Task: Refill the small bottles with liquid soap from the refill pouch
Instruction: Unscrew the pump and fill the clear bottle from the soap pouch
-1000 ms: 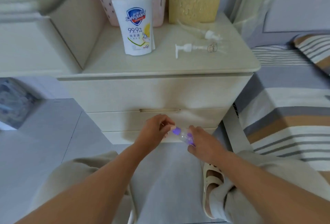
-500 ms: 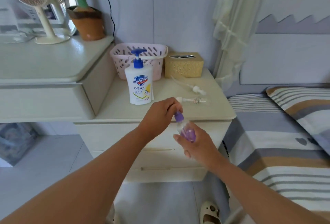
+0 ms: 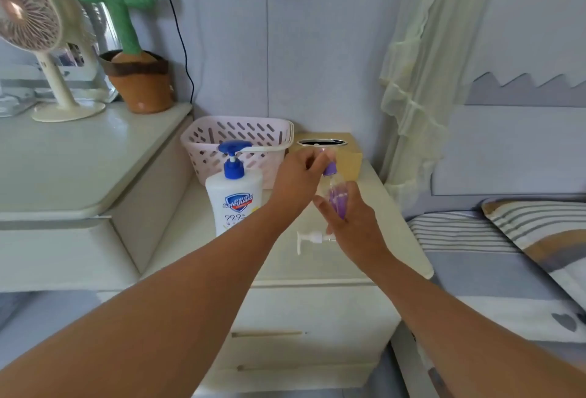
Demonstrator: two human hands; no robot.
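Center frame: white nightstand (image 3: 396, 207) w/ a big Safeguard pump bottle (image 3: 233, 204) left of middle, right hand (image 3: 352, 223) wrapped round a small clear-purple bottle (image 3: 337, 199) held over the top, left hand (image 3: 298, 182) pinching its purple cap (image 3: 329, 169).

Purple small bottle (image 3: 338, 202); pink basket (image 3: 206, 144); blue-and-white soap dispenser (image 3: 233, 204); striped pillow (image 3: 539, 223)

Soft, even daylight, faint shadows; wide-angle bending at edges, slight motion blur.
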